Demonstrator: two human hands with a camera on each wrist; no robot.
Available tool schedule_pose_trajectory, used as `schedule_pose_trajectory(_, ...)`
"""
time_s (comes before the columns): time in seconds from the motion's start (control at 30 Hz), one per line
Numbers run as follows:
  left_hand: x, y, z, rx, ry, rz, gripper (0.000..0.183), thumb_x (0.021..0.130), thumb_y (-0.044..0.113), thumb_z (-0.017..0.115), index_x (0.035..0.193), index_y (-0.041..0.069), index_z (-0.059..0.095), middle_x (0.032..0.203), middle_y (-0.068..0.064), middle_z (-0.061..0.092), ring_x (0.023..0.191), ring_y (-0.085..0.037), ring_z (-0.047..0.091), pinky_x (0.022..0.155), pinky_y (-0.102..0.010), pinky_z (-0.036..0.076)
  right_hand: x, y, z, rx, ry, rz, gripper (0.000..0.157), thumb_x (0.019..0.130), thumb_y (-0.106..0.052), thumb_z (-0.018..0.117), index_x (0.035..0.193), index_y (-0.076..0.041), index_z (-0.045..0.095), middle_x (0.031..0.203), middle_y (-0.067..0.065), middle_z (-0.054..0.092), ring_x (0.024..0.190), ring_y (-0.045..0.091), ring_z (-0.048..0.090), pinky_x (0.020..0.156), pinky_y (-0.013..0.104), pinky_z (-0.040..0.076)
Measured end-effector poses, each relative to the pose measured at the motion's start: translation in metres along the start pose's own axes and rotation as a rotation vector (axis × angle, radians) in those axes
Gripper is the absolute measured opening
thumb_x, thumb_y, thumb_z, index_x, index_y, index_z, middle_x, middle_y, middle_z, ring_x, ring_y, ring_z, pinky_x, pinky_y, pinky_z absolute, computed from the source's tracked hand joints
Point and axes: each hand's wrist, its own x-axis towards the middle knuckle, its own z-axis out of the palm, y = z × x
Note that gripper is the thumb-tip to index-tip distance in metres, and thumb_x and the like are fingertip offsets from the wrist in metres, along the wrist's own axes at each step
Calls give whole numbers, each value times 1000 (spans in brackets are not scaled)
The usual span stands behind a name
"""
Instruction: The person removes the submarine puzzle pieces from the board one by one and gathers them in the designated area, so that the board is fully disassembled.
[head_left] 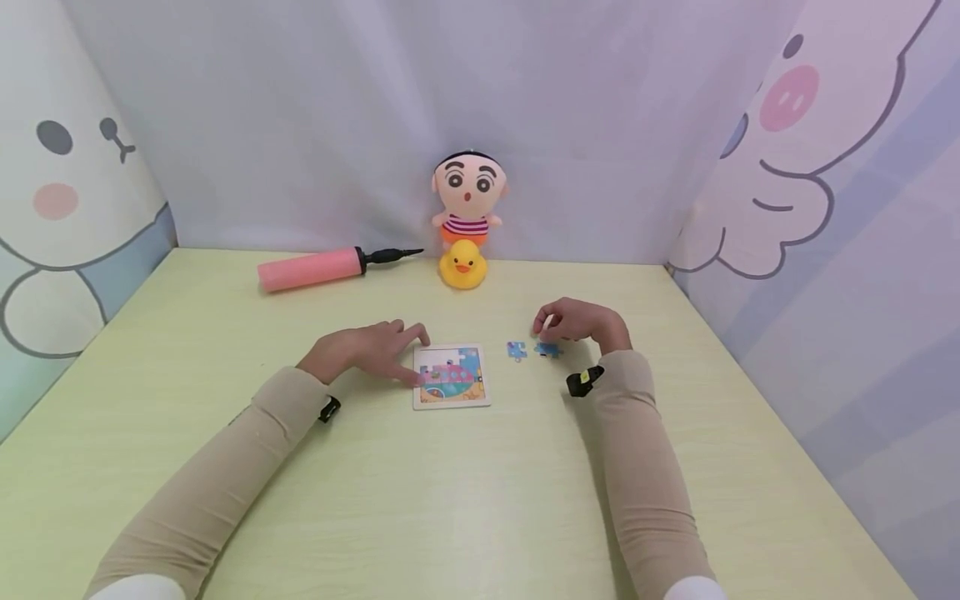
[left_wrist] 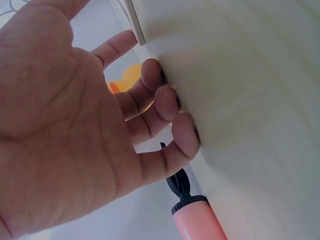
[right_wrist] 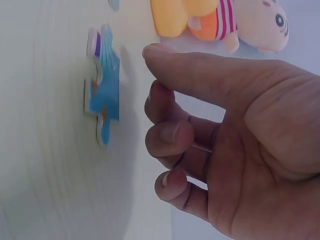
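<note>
A square jigsaw puzzle tray (head_left: 452, 406) with a light rim lies on the table, its picture partly filled and a white area showing at upper left. My left hand (head_left: 367, 350) is beside it, thumb and index finger spread at its left edge. In the left wrist view, a fingertip meets the edge of the tray (left_wrist: 133, 22), while the other fingers (left_wrist: 166, 102) bend onto the tabletop. My right hand (head_left: 573, 319) hovers with loosely bent fingers above blue puzzle pieces (head_left: 548, 350); those pieces (right_wrist: 106, 92) lie apart from the fingertips. Another blue puzzle piece (head_left: 517, 351) lies nearer the tray.
Behind the tray sits a yellow rubber duck (head_left: 462, 267), with a cartoon doll (head_left: 469, 196) against the curtain behind it. A pink hand pump (head_left: 311, 269) with a black nozzle lies at back left. Curtains (head_left: 315, 125) border the table (head_left: 450, 500).
</note>
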Motion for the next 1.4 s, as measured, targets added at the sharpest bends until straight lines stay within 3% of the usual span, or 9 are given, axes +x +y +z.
schedule_pose_trajectory(0.33,-1,1,-2,-18,0,-4,68,90,52,70,141,19,41,119,-14,51,106,-30,52,92,-50,45,17,-31,17,-76,-25,-84,15,96,-12,62,110,-12,66,88,5,56,78,20,51,73,33,41)
schedule_pose_trajectory(0.63,-1,2,2,-20,-1,-20,68,88,54,71,140,21,41,119,-13,51,109,-31,52,94,-52,45,29,-57,37,-89,-71,-194,18,95,-11,63,111,-17,68,87,5,54,76,22,52,69,31,41)
schedule_pose_trajectory(0.83,1,2,2,-5,4,-30,69,88,55,70,140,21,41,118,-12,52,109,-30,53,94,-52,46,30,-72,44,-74,-111,-183,20,94,-11,66,112,-21,70,90,5,56,78,22,53,68,31,43)
schedule_pose_trajectory(1.13,1,4,1,-1,-2,-36,69,88,56,69,140,21,41,120,-13,52,111,-30,52,95,-52,45,27,-77,44,-88,-125,-125,28,92,-17,73,119,-24,73,102,4,62,94,22,54,80,34,44)
schedule_pose_trajectory(1.4,0,3,3,-2,6,-25,68,90,54,69,139,17,42,119,-14,52,110,-31,52,95,-51,45,30,-87,52,-142,-115,-105,27,88,-19,78,113,-21,67,100,5,58,96,22,52,81,35,44)
